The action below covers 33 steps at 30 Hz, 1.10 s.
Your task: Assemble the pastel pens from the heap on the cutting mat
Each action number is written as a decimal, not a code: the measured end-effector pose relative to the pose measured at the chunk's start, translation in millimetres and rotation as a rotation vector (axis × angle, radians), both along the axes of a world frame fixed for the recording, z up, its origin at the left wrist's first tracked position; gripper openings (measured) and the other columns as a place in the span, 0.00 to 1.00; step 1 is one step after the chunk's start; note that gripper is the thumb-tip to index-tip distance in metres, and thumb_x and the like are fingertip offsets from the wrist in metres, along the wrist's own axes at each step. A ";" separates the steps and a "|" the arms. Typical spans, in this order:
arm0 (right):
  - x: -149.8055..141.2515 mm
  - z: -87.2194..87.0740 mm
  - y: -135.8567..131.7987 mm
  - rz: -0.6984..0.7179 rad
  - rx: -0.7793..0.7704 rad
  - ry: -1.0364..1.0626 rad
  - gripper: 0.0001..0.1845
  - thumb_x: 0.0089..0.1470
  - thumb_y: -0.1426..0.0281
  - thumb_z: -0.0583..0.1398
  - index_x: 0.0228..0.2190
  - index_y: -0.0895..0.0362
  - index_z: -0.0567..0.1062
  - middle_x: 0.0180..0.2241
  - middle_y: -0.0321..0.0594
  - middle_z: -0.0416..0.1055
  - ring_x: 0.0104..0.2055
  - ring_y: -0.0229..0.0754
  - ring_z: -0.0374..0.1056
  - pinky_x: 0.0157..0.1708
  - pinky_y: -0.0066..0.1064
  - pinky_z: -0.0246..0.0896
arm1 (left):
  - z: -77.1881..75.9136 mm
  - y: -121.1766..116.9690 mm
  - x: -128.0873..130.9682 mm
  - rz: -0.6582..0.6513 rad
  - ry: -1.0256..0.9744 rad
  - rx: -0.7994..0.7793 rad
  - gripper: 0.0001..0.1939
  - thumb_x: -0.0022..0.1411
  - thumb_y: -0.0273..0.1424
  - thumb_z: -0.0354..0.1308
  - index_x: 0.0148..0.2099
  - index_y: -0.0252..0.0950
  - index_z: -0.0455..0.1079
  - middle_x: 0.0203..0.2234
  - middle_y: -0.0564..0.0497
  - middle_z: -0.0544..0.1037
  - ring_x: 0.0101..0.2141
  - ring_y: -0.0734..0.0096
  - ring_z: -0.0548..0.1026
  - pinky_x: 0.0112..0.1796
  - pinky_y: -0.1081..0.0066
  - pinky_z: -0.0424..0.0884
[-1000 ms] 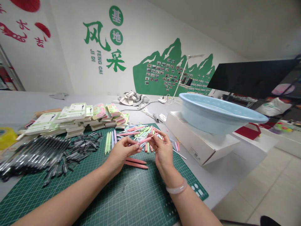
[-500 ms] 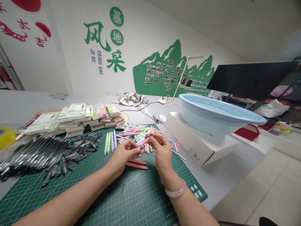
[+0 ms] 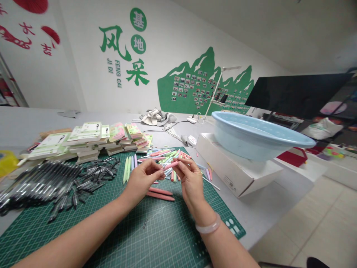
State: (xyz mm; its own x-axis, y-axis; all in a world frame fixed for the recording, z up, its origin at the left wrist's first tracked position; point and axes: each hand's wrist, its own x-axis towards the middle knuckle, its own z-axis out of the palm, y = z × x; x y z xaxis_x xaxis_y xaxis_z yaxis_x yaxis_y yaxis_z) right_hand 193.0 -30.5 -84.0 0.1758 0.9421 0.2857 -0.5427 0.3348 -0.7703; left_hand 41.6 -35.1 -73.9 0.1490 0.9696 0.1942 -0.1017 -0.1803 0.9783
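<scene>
I'm pinching a pink pen barrel (image 3: 170, 165) between the fingers of my right hand (image 3: 190, 180), just above the green cutting mat (image 3: 156, 238). My left hand (image 3: 143, 179) is curling in at the barrel's near end, though I can't tell if it's touching. If my grip is slipping, the barrel is risking a drop among the loose pastel barrels (image 3: 167, 155) at the mat's far edge.

An assembly workshop: cutting mat (image 3: 167, 238), heaped pen parts (image 3: 47, 186), long workbench (image 3: 36, 115)
</scene>
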 end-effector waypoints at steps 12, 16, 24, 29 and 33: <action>-2.7 -0.1 -3.6 -0.082 0.015 -0.131 0.09 0.47 0.68 0.63 0.33 0.58 0.78 0.35 0.43 0.76 0.40 0.45 0.72 0.45 0.42 0.68 | 3.8 -0.7 -3.0 0.029 0.042 0.052 0.08 0.50 0.33 0.62 0.29 0.36 0.66 0.22 0.53 0.75 0.26 0.69 0.75 0.32 0.71 0.70; -2.0 -0.4 -5.6 -0.109 0.015 -0.218 0.12 0.48 0.67 0.62 0.37 0.58 0.78 0.37 0.43 0.76 0.41 0.45 0.72 0.46 0.41 0.68 | 2.8 -0.2 -3.9 0.028 0.067 0.059 0.08 0.51 0.34 0.61 0.31 0.36 0.66 0.23 0.52 0.76 0.28 0.69 0.75 0.33 0.70 0.70; -3.5 2.9 -11.7 -0.211 0.049 -0.403 0.14 0.50 0.66 0.61 0.40 0.55 0.77 0.39 0.41 0.76 0.38 0.44 0.72 0.41 0.37 0.68 | -1.7 1.1 -2.6 0.009 0.000 0.027 0.10 0.49 0.34 0.63 0.31 0.36 0.66 0.25 0.51 0.76 0.30 0.67 0.76 0.34 0.69 0.71; -7.2 7.7 -14.2 -0.182 0.089 -0.369 0.12 0.47 0.69 0.63 0.38 0.55 0.76 0.36 0.40 0.76 0.37 0.43 0.71 0.39 0.34 0.66 | -4.8 1.1 -1.1 -0.010 0.058 0.036 0.10 0.49 0.33 0.63 0.32 0.36 0.67 0.27 0.51 0.76 0.31 0.68 0.75 0.32 0.71 0.72; -6.2 7.5 -12.8 -0.104 0.087 -0.382 0.12 0.48 0.69 0.62 0.38 0.56 0.74 0.33 0.39 0.75 0.36 0.42 0.71 0.39 0.34 0.66 | -7.0 2.4 -0.4 -0.061 -0.007 -0.007 0.12 0.48 0.33 0.64 0.34 0.35 0.68 0.30 0.50 0.77 0.33 0.67 0.76 0.35 0.69 0.73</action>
